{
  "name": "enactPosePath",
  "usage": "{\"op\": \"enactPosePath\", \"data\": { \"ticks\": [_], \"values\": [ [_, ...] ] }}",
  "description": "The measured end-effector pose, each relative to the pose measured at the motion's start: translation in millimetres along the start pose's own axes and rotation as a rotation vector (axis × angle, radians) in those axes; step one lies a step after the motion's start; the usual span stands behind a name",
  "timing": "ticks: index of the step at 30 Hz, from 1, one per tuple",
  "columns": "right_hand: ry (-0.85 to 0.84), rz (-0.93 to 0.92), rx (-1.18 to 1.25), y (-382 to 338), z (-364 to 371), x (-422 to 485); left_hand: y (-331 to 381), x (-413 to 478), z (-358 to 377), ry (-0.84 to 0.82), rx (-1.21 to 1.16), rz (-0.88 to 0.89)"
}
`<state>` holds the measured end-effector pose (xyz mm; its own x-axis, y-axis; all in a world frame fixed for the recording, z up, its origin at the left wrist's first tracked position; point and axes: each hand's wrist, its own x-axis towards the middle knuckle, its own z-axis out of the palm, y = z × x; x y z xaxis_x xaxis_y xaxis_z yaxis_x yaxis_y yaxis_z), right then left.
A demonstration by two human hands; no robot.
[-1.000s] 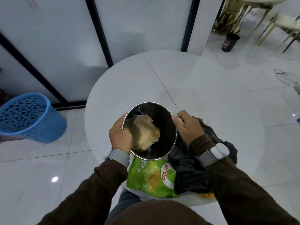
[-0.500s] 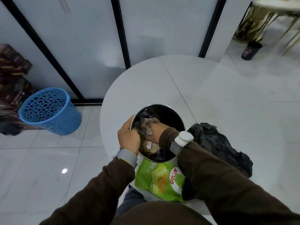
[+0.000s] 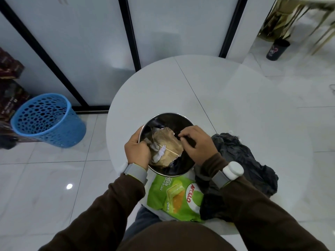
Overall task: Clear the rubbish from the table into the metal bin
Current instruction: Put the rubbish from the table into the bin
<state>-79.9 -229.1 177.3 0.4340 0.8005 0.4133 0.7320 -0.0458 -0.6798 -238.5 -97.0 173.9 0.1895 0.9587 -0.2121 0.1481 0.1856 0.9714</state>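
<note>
The packet point(image 3: 174, 196) lies at the table's point(image 3: 181, 87) near edge, the bag point(image 3: 244, 160) just beside it on the right, neither yet binned; past them the left hand point(image 3: 137, 153) grips the bin point(image 3: 172, 120) by its rim; the right hand point(image 3: 195, 144), half a second ago thrust down inside, has come up over the right rim, fingers curled, pinching something or nothing, I cannot tell; the wad point(image 3: 166, 144) lies in the bin, so that piece looks done; farther left, a basket point(image 3: 47, 120) stands on the floor.
</note>
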Motion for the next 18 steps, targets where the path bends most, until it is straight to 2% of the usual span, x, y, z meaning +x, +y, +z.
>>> {"op": "enactPosePath", "data": {
  "ticks": [4, 9, 11, 14, 16, 18],
  "values": [
    [0.123, 0.088, -0.042, 28, -17, -18, -3, 7, -1, 0.005, -0.022, -0.01],
    [0.112, 0.323, -0.189, 76, -26, -61, -8, 16, -3, 0.002, -0.055, -0.022],
    [0.038, 0.505, -0.305, 96, -26, -87, -10, 19, -3, -0.001, -0.066, -0.037],
    [-0.203, 0.82, -0.573, 119, -23, -121, -10, 19, -3, -0.005, -0.049, -0.031],
    [-0.358, 0.952, -0.704, 123, -20, -134, -11, 18, -3, -0.015, -0.049, -0.021],
    [-0.468, 1.041, -0.734, 124, -15, -142, -13, 19, -1, -0.025, -0.054, -0.012]
  ]
}}
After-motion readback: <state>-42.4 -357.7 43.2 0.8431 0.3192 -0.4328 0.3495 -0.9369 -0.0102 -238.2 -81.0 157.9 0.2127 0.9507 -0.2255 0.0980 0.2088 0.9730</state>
